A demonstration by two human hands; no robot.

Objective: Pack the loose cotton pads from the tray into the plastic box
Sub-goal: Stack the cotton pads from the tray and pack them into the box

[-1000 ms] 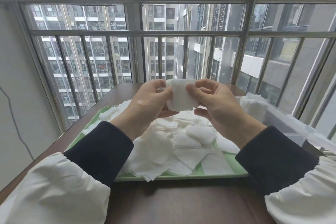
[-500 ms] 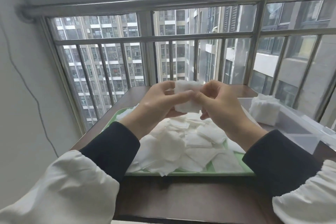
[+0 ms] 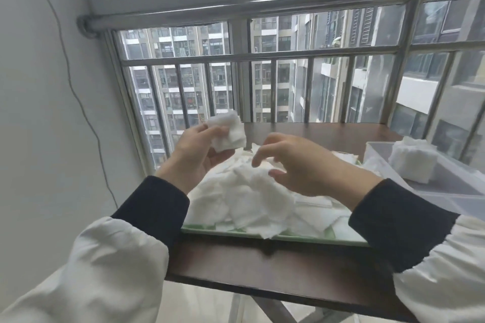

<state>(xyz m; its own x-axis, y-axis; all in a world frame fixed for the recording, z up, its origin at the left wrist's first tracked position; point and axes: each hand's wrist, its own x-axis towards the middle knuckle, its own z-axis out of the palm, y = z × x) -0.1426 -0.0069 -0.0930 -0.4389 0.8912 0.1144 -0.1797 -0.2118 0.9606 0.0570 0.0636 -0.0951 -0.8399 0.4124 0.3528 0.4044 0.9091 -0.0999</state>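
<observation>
A heap of loose white cotton pads (image 3: 252, 196) covers the pale green tray (image 3: 288, 238) on the table. My left hand (image 3: 195, 155) holds a small stack of cotton pads (image 3: 228, 131) up above the tray's far left, thumb and fingers curled round it. My right hand (image 3: 301, 165) hovers over the heap with fingers loosely bent and nothing in them. The clear plastic box (image 3: 446, 191) stands to the right of the tray, and a stack of pads (image 3: 412, 160) sits inside it.
The dark brown table (image 3: 262, 267) ends at a near edge just below the tray. A barred window (image 3: 288, 73) runs along the far side, and a white wall (image 3: 47, 113) with a hanging cable is on the left.
My right hand has let go of the held stack and dropped toward the heap. The left hand alone now holds the stack, shifted left. The camera view has swung left.
</observation>
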